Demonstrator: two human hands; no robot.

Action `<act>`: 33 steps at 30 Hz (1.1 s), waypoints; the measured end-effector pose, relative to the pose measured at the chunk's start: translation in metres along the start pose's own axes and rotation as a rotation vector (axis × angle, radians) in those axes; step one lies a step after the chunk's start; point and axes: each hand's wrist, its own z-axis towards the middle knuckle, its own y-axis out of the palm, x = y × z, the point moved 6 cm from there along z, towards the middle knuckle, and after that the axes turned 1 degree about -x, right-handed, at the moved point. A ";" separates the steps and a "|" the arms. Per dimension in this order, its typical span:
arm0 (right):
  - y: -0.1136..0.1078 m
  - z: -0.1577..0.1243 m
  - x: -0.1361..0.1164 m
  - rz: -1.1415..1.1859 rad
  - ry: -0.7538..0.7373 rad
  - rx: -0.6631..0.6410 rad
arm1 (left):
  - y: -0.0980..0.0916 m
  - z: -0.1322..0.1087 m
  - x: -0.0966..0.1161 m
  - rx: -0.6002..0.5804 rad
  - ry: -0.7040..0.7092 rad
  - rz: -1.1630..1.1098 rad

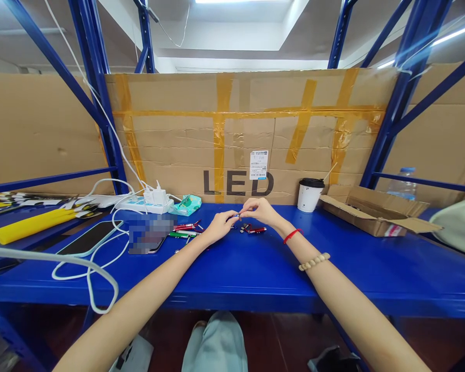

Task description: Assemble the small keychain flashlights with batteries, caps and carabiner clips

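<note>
Over the middle of the blue table [240,268], my left hand [220,226] and my right hand [260,211] meet with fingertips pinched. A tiny dark, shiny piece [237,215] shows between them, too small to name. Left of my left hand lies a loose group of slim pen-like pieces, among them a red one [186,226] and a green one [183,234]. Just below my right hand are another red pen-like piece [257,230] and several small dark red and metallic bits [245,228].
A phone [89,238] and white cables lie left, near a white power strip [145,205] and green packet [186,205]. To the right stand a lidded paper cup [307,196] and an open cardboard box [372,222]. A large cardboard sheet [170,150] forms the back.
</note>
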 end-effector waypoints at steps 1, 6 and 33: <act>0.000 -0.001 0.000 -0.003 0.000 -0.012 | 0.001 -0.001 0.001 -0.014 -0.001 -0.010; 0.005 -0.003 -0.001 -0.012 0.025 -0.062 | 0.004 -0.006 0.006 -0.050 -0.001 -0.026; 0.006 -0.008 0.012 -0.058 0.313 -0.069 | 0.006 -0.001 0.004 0.018 0.013 0.073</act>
